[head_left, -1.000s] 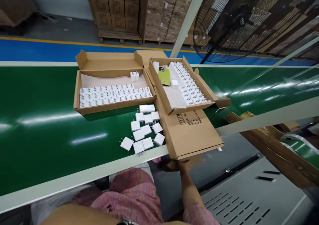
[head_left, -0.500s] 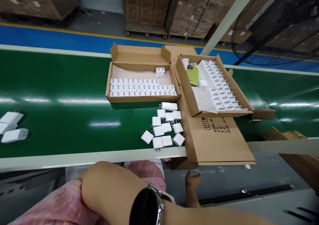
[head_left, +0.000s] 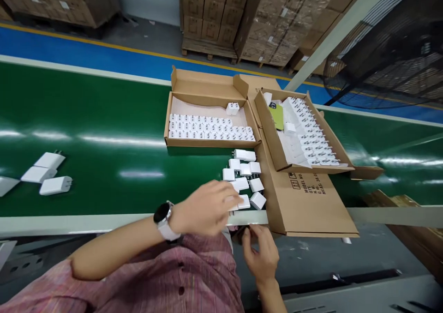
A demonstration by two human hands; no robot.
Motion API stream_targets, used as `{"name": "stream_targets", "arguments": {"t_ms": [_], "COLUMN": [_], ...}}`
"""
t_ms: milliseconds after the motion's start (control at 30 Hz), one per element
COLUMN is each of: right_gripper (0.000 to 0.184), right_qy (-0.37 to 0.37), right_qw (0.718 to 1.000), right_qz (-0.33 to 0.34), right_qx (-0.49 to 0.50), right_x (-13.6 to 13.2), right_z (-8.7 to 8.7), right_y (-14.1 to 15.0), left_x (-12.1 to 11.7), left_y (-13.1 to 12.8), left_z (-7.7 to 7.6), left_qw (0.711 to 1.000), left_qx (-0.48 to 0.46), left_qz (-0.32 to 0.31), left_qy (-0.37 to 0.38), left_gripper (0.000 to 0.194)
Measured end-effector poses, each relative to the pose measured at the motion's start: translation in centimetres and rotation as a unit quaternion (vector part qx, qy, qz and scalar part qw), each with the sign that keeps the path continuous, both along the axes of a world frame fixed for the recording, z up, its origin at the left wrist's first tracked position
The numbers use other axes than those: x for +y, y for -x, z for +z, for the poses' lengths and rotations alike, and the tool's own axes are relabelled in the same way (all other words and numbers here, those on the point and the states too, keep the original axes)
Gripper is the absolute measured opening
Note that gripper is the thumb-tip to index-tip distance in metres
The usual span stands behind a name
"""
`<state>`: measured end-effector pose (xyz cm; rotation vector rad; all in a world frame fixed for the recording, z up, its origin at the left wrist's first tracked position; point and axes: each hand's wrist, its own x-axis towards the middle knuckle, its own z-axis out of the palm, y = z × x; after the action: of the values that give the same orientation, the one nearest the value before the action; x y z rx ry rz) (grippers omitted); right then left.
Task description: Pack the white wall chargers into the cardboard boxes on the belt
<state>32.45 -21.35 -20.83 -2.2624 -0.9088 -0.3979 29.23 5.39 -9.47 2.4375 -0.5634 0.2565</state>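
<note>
My left hand [head_left: 207, 207], with a watch [head_left: 162, 213] on its wrist, reaches over the front of a loose group of white plug chargers [head_left: 244, 170]. Its fingers bend downward, slightly blurred; the hand covers part of the group, and I cannot see whether anything is held. My right hand [head_left: 261, 253] is just below the belt's front rail, thumb and fingers apart, with nothing visible in it. Behind the chargers, an open cardboard box [head_left: 212, 143] holds rows of similar chargers, prongs up. A second open box [head_left: 272, 142] at the right holds more, plus a yellow-green phone [head_left: 277, 116].
The green conveyor belt [head_left: 114, 179] runs left to right, with several more chargers [head_left: 55, 185] at far left. A flattened carton [head_left: 311, 213] lies under the right box and overhangs the front rail. A post [head_left: 332, 40] and a fan [head_left: 387, 59] stand at back right.
My left arm, previously stretched across the bottom toward the right, has swung back so its hand is over the chargers. My right hand has risen toward the rail. The camera view has shifted slightly.
</note>
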Motion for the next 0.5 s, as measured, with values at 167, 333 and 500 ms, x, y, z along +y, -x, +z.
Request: {"name": "stream_targets", "arguments": {"t_ms": [167,333,500], "right_gripper": [0.036,0.043,0.047], "right_qy": [0.113,0.133,0.095], "right_qw": [0.992,0.990,0.994], "right_qz": [-0.051,-0.051,-0.054], "right_qx": [-0.026,-0.010,0.027], "right_x": [6.6,8.3,11.2], "right_z": [1.6,0.4,0.9], "right_y": [-1.8,-1.1,-1.1], "left_x": [3.4,6.2,8.4], "left_y": [-1.9,-0.5,0.7], "left_z": [-5.8,-6.6,-6.3], "left_qw": [0.990,0.986,0.969], "left_qx": [0.113,0.135,0.172], "left_qz": [0.023,0.099,0.168], "left_qy": [-0.082,-0.017,0.047], "left_gripper": [0.036,0.028,0.043]}}
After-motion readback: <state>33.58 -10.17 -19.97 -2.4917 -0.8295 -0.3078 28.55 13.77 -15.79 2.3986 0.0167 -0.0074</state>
